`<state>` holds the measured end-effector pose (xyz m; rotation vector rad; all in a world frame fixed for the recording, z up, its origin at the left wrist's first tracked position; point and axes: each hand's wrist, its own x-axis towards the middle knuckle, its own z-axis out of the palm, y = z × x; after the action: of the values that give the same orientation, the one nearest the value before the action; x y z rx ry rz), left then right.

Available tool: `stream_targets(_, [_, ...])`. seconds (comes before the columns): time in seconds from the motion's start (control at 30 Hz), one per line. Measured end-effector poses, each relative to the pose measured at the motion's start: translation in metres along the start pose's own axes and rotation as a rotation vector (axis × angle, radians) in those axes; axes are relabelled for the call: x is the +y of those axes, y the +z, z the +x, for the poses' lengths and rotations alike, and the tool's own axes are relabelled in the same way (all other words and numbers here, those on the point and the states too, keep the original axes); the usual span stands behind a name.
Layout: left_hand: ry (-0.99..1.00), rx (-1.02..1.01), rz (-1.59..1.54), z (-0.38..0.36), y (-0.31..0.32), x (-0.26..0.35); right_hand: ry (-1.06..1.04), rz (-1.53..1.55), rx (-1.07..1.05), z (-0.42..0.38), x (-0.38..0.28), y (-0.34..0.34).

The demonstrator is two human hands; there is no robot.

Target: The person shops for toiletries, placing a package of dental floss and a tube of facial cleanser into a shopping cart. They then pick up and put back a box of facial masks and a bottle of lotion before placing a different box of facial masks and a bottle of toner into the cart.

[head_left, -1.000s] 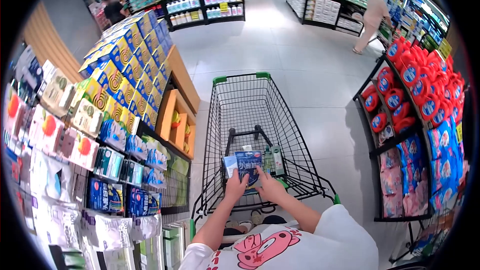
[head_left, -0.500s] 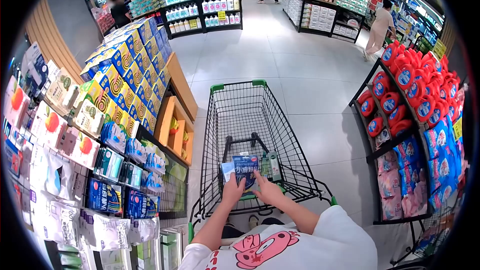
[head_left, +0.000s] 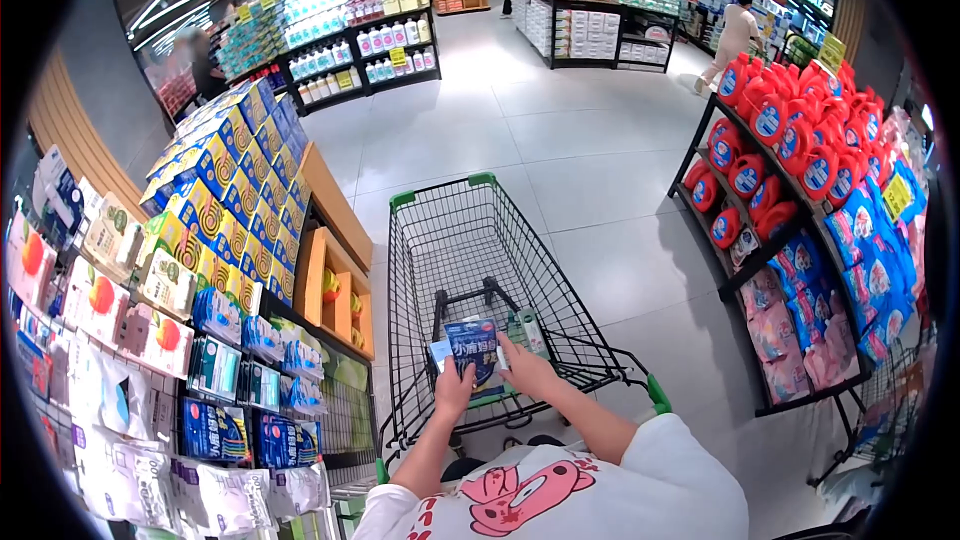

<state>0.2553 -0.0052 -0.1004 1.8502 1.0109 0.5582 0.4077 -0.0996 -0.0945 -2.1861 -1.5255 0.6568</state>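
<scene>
A dark blue flat package (head_left: 472, 345) with white lettering is held upright over the near end of the shopping cart (head_left: 470, 240). My left hand (head_left: 455, 389) is closed on its lower left side, thumb lying across the front. A small light blue packet (head_left: 438, 351) sticks out at that same side, partly behind the package. My right hand (head_left: 526, 370) grips the right edge, where a narrow white strip shows beside the fingers. Behind and to the right, a green and white box (head_left: 530, 330) is in the near part of the cart.
Hanging packs (head_left: 215, 430) and stacked yellow-blue boxes (head_left: 215, 190) line the left side. On the right stands a rack of red bottles (head_left: 770, 120) with blue bags (head_left: 870, 270) below. Bottle shelves (head_left: 390, 45) are at the back. A person in light clothes (head_left: 738, 37) is at the far right.
The view has turned slightly right, so the shelves sit further left. My right fingers have shifted from the package's front to its right edge. The person at far right has moved further away.
</scene>
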Motion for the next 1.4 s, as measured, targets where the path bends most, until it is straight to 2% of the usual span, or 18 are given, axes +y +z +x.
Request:
stream_targets(0.03, [0.098,0.072,0.124,0.005,0.003,-0.011,-0.016,0.019,0.025,-0.002,-0.004,-0.004])
stream_targets(0.17, [0.079,0.029,0.081,0.005,-0.001,-0.023,0.048,0.003,0.01,-0.004,-0.006,0.001])
stream_targets(0.27, [0.019,-0.002,-0.037,-0.002,-0.012,-0.006,0.097,-0.023,-0.018,-0.004,-0.007,0.012])
stream_targets(0.3, [0.049,0.009,-0.024,0.004,-0.002,-0.033,0.1,-0.04,0.0,-0.001,-0.002,0.023])
stream_targets(0.43, [0.068,-0.035,0.083,0.0,-0.011,-0.034,0.047,-0.015,0.076,-0.006,-0.011,0.035])
stream_targets(0.53, [0.072,-0.06,0.097,-0.002,-0.021,-0.034,0.155,-0.017,-0.019,-0.006,-0.03,0.032])
stream_targets(0.67, [0.06,-0.128,0.095,0.002,-0.03,-0.048,0.187,0.012,0.003,-0.006,-0.04,0.04])
stream_targets(0.87, [-0.004,-0.172,0.268,-0.001,-0.047,-0.036,0.218,0.025,0.0,-0.005,-0.05,0.049])
stream_targets(0.97, [-0.038,-0.229,0.228,0.001,-0.053,-0.037,0.19,0.031,0.027,-0.004,-0.045,0.06])
stream_targets(1.37, [0.022,-0.173,0.297,0.002,-0.046,-0.042,0.208,0.002,0.048,-0.003,-0.042,0.06])
stream_targets(1.4, [-0.007,-0.222,0.29,0.003,-0.047,-0.041,0.193,0.014,0.062,-0.003,-0.04,0.061])
